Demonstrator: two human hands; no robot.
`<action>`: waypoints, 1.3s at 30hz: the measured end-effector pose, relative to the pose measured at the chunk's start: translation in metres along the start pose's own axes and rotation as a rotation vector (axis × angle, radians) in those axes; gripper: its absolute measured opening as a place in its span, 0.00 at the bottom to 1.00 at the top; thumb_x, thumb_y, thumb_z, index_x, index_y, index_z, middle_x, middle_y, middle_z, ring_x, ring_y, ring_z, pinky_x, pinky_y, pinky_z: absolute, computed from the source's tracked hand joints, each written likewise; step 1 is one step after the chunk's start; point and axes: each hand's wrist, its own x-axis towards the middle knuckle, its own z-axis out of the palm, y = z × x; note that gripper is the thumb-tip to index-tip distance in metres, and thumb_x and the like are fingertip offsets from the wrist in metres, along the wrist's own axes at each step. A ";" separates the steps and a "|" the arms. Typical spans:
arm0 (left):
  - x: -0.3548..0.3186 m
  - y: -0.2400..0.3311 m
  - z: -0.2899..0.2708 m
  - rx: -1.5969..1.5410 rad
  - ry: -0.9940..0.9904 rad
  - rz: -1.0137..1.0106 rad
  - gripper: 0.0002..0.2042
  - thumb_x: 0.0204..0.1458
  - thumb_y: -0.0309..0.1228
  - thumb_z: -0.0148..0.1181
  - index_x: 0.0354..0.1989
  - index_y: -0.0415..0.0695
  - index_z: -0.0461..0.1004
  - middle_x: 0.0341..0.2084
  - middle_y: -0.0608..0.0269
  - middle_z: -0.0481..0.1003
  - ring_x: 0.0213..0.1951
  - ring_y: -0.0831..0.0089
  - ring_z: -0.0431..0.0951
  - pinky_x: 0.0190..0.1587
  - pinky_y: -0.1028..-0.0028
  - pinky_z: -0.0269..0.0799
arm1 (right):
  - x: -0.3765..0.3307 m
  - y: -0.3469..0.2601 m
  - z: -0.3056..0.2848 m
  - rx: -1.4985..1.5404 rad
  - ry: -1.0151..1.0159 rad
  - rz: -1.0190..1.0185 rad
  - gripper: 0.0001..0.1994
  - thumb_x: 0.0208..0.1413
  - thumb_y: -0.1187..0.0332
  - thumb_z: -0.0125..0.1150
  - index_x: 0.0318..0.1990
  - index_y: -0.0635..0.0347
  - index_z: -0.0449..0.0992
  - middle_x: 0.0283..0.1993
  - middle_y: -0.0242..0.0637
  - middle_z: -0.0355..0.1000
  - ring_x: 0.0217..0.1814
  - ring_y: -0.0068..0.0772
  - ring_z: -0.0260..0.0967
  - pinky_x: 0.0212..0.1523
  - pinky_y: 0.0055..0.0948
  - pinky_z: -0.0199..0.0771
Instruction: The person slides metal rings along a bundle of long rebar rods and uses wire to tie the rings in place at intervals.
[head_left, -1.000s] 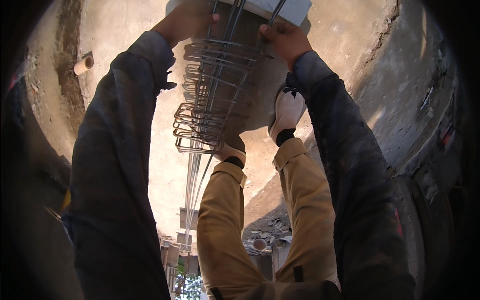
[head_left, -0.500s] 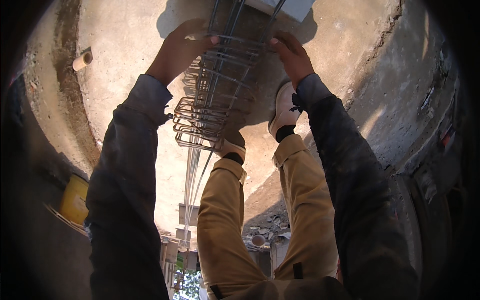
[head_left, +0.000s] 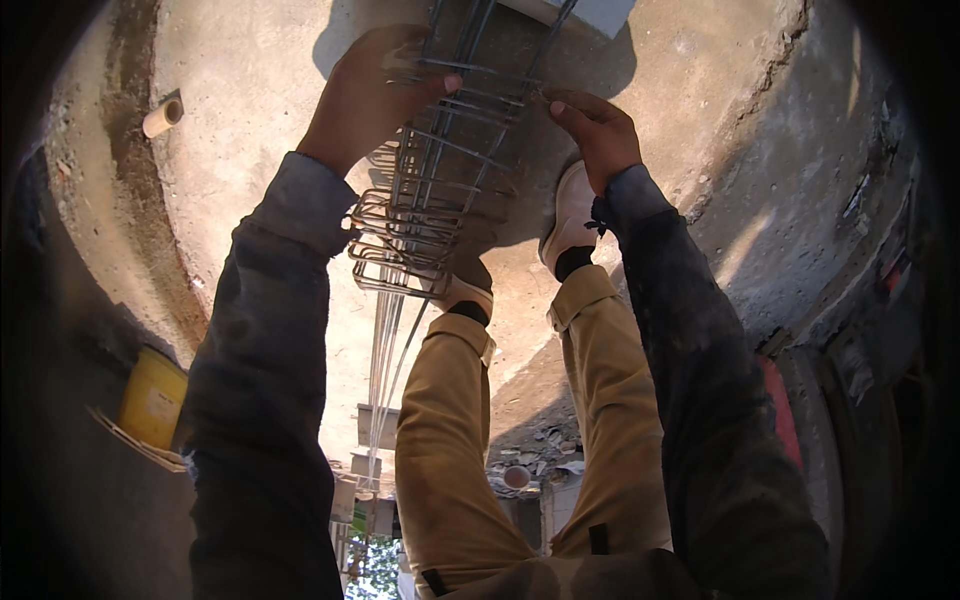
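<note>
A long cage of steel reinforcing bars, with several square stirrups around it, runs from the top edge down between my arms. My left hand is curled around the left side of a stirrup near the top, its thumb lying over the wire. At the right side of the cage, my right hand has its thumb and fingers pinched together at a stirrup's edge; its fingertips are partly in shadow. Lower down, more stirrups are bunched closely together beside my left shoe.
My right shoe stands on the concrete floor right of the cage. A short tan tube lies at the left, with a yellow container below it. A pale block is at the top. Rubble lies behind my legs.
My left hand has slid a little to the right along the top of the cage. My right hand has moved slightly right and closer to me. The cage stays nearly in place.
</note>
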 end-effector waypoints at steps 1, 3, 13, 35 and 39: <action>-0.001 0.000 0.000 -0.018 -0.008 -0.022 0.21 0.45 0.36 0.65 0.47 0.43 0.69 0.40 0.59 0.72 0.42 0.72 0.73 0.45 0.74 0.70 | -0.003 -0.004 0.001 -0.025 0.017 0.018 0.13 0.47 0.65 0.63 0.39 0.62 0.77 0.38 0.37 0.74 0.42 0.25 0.69 0.45 0.23 0.66; -0.002 -0.007 -0.001 -0.096 -0.011 -0.049 0.20 0.47 0.36 0.62 0.48 0.43 0.69 0.40 0.59 0.73 0.43 0.72 0.73 0.46 0.74 0.69 | -0.008 -0.017 0.005 -0.074 0.055 0.051 0.11 0.48 0.68 0.63 0.38 0.63 0.77 0.38 0.35 0.75 0.42 0.24 0.69 0.47 0.23 0.66; -0.002 -0.044 -0.012 -0.216 -0.060 -0.178 0.18 0.52 0.37 0.56 0.50 0.41 0.68 0.45 0.59 0.72 0.48 0.71 0.70 0.51 0.73 0.63 | -0.005 -0.012 0.025 0.030 0.095 0.020 0.14 0.47 0.66 0.64 0.41 0.62 0.75 0.38 0.34 0.73 0.40 0.22 0.69 0.42 0.21 0.67; -0.012 -0.034 -0.008 -0.324 0.076 -0.223 0.14 0.50 0.28 0.55 0.43 0.33 0.70 0.29 0.55 0.75 0.36 0.72 0.74 0.37 0.76 0.70 | 0.010 -0.022 -0.006 -0.070 0.052 -0.151 0.16 0.51 0.65 0.57 0.47 0.59 0.70 0.39 0.29 0.71 0.44 0.22 0.65 0.46 0.27 0.64; -0.124 -0.024 -0.012 0.156 0.123 -0.101 0.23 0.42 0.31 0.65 0.49 0.43 0.68 0.43 0.60 0.70 0.50 0.65 0.67 0.50 0.69 0.63 | -0.072 0.039 -0.008 -0.050 0.262 0.307 0.12 0.50 0.70 0.54 0.42 0.65 0.72 0.36 0.35 0.72 0.35 0.24 0.68 0.37 0.22 0.68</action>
